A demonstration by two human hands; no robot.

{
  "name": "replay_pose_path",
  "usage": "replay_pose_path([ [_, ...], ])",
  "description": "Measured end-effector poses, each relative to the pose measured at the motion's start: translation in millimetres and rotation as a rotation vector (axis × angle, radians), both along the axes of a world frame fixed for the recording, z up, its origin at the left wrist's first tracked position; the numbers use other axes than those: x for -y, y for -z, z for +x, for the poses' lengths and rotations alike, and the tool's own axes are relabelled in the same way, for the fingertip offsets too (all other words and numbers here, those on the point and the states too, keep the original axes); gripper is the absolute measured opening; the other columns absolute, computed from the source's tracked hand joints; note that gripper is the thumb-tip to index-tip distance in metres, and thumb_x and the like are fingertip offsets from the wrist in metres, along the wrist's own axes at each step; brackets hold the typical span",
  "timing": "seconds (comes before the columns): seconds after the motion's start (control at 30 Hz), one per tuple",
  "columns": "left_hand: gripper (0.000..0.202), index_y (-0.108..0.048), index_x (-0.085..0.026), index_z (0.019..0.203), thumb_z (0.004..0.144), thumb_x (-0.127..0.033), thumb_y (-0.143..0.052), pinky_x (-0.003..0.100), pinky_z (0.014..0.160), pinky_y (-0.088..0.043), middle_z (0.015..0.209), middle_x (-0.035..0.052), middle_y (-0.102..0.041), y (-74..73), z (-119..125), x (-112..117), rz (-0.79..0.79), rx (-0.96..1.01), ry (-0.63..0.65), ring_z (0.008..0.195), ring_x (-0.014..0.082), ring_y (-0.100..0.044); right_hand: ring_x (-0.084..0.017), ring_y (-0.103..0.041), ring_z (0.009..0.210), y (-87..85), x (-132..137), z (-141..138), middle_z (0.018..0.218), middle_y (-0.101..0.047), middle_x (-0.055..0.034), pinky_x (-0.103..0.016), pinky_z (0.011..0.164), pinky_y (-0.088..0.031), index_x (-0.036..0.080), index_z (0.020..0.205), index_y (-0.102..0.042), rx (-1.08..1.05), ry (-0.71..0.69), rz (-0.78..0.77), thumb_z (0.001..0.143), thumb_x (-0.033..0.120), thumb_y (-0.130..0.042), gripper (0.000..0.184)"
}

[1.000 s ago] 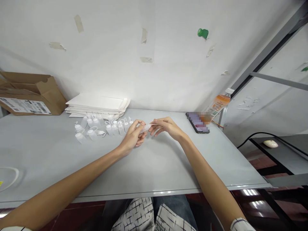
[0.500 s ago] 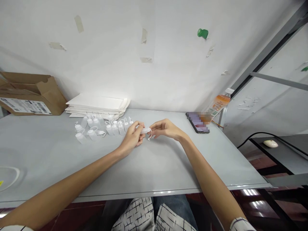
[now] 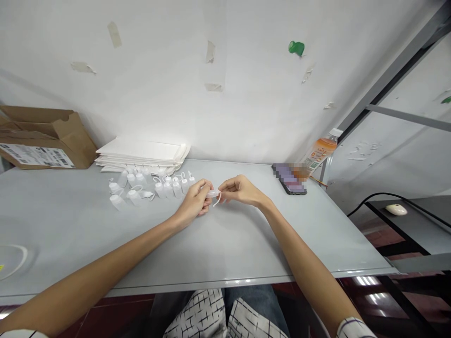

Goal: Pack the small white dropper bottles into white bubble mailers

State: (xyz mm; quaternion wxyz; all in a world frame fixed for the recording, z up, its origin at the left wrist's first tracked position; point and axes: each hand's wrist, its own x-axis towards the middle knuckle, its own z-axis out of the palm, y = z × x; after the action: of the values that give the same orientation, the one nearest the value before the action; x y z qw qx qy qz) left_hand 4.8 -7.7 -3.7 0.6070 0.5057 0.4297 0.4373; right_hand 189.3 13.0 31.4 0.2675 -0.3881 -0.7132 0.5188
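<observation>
My left hand (image 3: 196, 199) is wrapped round a small translucent squeeze bottle (image 3: 212, 193), which lies sideways with its neck toward the right. A thin white strap (image 3: 218, 200) curves down from the neck. At that end my right hand (image 3: 241, 190) pinches the bottle's cap between thumb and fingers; the tip itself is hidden behind them. Left of my hands, several similar squeeze bottles (image 3: 167, 189) stand grouped on the grey table (image 3: 211, 249), some with looped straps on their caps. One small bottle or cap piece (image 3: 147, 194) appears to lie among them.
White flat envelopes or sheets (image 3: 141, 152) are stacked by the wall. A cardboard box (image 3: 45, 136) stands at the far left. On the right are a phone (image 3: 291, 180) and a bottle of orange drink (image 3: 320, 152). A white mouse (image 3: 396, 210) sits on another surface.
My right fingers have closed in on the bottle's neck end, and the strap has swung slightly left. My left hand keeps its hold on the bottle.
</observation>
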Motion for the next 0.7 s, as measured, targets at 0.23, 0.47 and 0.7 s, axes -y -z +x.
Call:
replay_pose_path([
  [0.23, 0.019, -0.044, -0.022, 0.081, 0.095, -0.034, -0.047, 0.011, 0.033, -0.019, 0.051, -0.0113, -0.021, -8.0, 1.0, 3.6, 0.017, -0.021, -0.003, 0.039, 0.0051, -0.018, -0.018, -0.07, 0.072, 2.6, -1.7, 1.1, 0.073, -0.073, -0.0058, -0.03, 0.069, -0.056, 0.013, 0.084, -0.077, -0.071, -0.03, 0.0, 0.072, 0.032, -0.077, 0.023],
  [0.47, 0.015, -0.044, -0.022, 0.083, 0.094, -0.033, -0.044, 0.013, 0.034, -0.017, 0.049, -0.0115, -0.024, -10.6, 0.6, 5.3, -0.065, -0.01, 0.056, 0.033, 0.0043, -0.022, -0.018, -0.07, 0.071, -1.4, 0.9, 2.1, 0.071, -0.073, -0.0067, -0.032, 0.07, -0.056, 0.012, 0.079, -0.076, -0.073, -0.031, -0.019, 0.07, 0.04, -0.08, 0.029],
  [0.7, 0.016, -0.044, -0.022, 0.082, 0.095, -0.03, -0.041, 0.014, 0.033, -0.016, 0.049, -0.0111, -0.025, -9.5, 0.6, 2.3, -0.132, 0.018, 0.053, 0.033, 0.0042, -0.021, -0.016, -0.068, 0.07, -7.2, 3.4, 3.8, 0.072, -0.073, -0.0059, -0.029, 0.068, -0.054, 0.013, 0.08, -0.077, -0.062, -0.046, -0.027, 0.077, 0.032, -0.074, 0.019],
])
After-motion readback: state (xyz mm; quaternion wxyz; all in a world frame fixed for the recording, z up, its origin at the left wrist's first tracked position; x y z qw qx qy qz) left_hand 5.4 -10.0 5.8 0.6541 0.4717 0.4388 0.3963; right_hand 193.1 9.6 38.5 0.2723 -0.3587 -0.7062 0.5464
